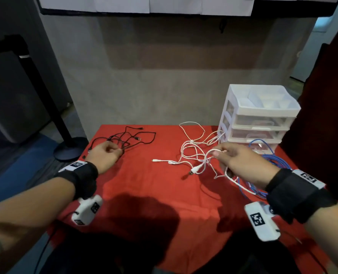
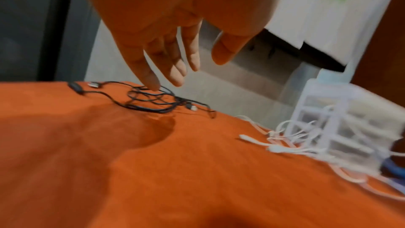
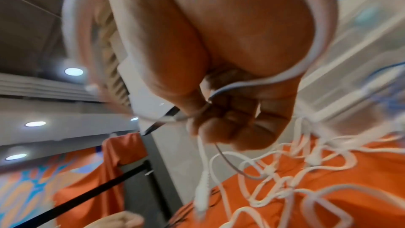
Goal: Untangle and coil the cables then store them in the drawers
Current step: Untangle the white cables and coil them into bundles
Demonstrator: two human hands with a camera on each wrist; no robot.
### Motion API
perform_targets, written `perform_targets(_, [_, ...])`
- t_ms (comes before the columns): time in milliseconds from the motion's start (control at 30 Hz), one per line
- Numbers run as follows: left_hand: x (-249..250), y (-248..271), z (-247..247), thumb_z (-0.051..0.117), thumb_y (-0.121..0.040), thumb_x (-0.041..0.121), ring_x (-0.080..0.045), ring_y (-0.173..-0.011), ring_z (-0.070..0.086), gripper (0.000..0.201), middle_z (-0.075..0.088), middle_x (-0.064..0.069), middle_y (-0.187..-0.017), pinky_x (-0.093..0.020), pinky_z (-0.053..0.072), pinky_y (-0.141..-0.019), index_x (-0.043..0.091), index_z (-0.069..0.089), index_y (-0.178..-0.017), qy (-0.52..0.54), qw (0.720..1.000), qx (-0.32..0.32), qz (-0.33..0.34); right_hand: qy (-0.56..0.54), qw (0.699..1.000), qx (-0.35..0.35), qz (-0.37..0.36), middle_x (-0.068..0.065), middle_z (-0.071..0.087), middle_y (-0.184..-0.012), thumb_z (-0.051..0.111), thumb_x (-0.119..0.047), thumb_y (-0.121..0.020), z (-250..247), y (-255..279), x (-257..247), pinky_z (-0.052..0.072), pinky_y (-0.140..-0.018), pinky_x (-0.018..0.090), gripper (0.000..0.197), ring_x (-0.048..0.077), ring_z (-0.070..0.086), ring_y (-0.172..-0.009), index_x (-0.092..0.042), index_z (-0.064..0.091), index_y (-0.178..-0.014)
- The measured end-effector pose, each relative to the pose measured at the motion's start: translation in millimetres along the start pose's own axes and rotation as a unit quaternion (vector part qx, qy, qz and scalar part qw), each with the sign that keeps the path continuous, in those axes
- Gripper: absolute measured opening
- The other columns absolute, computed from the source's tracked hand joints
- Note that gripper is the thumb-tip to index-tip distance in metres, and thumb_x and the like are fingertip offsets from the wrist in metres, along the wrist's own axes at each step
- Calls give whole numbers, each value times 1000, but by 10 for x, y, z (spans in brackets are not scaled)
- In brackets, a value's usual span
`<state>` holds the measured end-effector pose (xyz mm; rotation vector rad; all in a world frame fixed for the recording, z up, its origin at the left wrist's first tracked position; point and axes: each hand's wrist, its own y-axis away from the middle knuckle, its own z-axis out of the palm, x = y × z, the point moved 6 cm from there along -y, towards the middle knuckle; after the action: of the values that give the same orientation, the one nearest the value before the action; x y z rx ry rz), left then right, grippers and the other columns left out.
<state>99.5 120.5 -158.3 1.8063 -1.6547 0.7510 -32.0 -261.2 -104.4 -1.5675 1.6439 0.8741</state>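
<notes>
**Right hand lifts the white tangle**

The right hand (image 1: 241, 163) has its fingers curled round strands of the tangled thin white cable (image 1: 195, 153), raising part of it off the red cloth-covered table (image 1: 144, 184). Just beyond that hand stands the white plastic three-drawer unit (image 1: 261, 119); under its wrist lies the thin blue cable bundle (image 1: 263, 165). Well off to its left, the left hand (image 2: 166, 29) hangs with loose, spread fingers over the thin black tangled cable (image 1: 132, 138), fingertips (image 2: 153, 82) about touching it.

no readable txt, only square black-white marker codes on wrist cams (image 1: 260, 220)
</notes>
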Motion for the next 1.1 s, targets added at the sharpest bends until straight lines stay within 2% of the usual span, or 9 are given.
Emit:
perform_targets(100, [-62, -317, -3, 69, -85, 48, -32, -108, 62, 41, 69, -14, -113, -36, 47, -94, 14, 70, -107, -99, 995, 11, 14, 65, 995, 73, 29, 8, 63, -60, 57, -25, -104, -405, -18, 417, 40, -46, 18, 30, 8, 51, -43, -8, 60, -80])
perform_targets(167, [-130, -553, 12, 66, -94, 42, -37, -122, 53, 42, 60, -24, -126, -36, 41, -102, 9, 66, -121, -144, 989, 23, 10, 136, 983, 118, 44, 3, 60, -57, 58, -28, -103, -659, -16, 722, 35, -46, 15, 35, 7, 49, -43, -10, 61, -73])
perform_targets(300, [-311, -920, 147, 64, -88, 61, -39, -141, 39, 69, 39, -24, -152, -39, 30, -118, 29, 48, -147, -189, 982, -2, -21, 217, 961, 120, 125, 3, 64, -59, 57, -37, -99, -917, -7, 1352, 39, -70, 29, 34, 20, 62, -56, -18, 64, -72])
perform_targets(367, [-393, -1047, 340, 60, -88, 64, -38, -146, 32, 74, 31, -21, -159, -37, 25, -121, 34, 40, -153, -224, 973, -40, -32, 234, 959, 83, 141, -4, 61, -62, 58, -35, -100, -893, -20, 1540, 39, -66, 30, 34, 19, 60, -63, -22, 64, -69])
perform_targets(467, [-375, -1075, 622, 45, -92, 66, -41, -148, 27, 64, 21, -15, -165, -43, 21, -122, 45, 35, -151, -301, 950, -67, -49, 239, 960, 55, 131, -6, 58, -66, 57, -23, -102, -790, -81, 1592, 37, -60, 23, 31, 9, 53, -62, -17, 64, -72])
perform_targets(567, [-139, -964, 886, 33, -83, 73, -37, -147, 29, 71, 31, -14, -160, -46, 21, -120, 45, 40, -148, -346, 934, -85, 0, 241, 963, 57, 109, -3, 59, -65, 56, -18, -102, -710, -195, 1648, 38, -60, 28, 33, 15, 54, -63, -16, 59, -69])
perform_targets(767, [516, -307, 1576, 43, -89, 70, -38, -137, 36, 56, 36, -1, -156, -45, 33, -114, 50, 45, -141, -338, 926, -135, 103, 245, 967, 4, 71, 2, 66, -76, 54, -26, -103, -423, -282, 1544, 48, -77, 39, 29, 19, 62, -76, -17, 61, -76])
perform_targets(967, [1049, 346, 2153, 52, -89, 53, -23, -129, 50, 46, 59, -3, -134, -29, 35, -113, 32, 66, -127, -198, 931, -197, 235, 214, 975, -30, 44, 0, 70, -79, 54, -34, -104, -241, -251, 1448, 52, -84, 42, 29, 19, 66, -82, -22, 65, -80])
perform_targets(1100, [1117, 458, 2320, 52, -88, 57, -15, -147, 32, 68, 36, -2, -158, -21, 19, -120, 20, 53, -145, -157, 926, -245, 239, 208, 976, -36, 50, -5, 69, -80, 50, -35, -106, -241, -228, 1369, 48, -83, 33, 34, 14, 64, -82, -19, 67, -81])
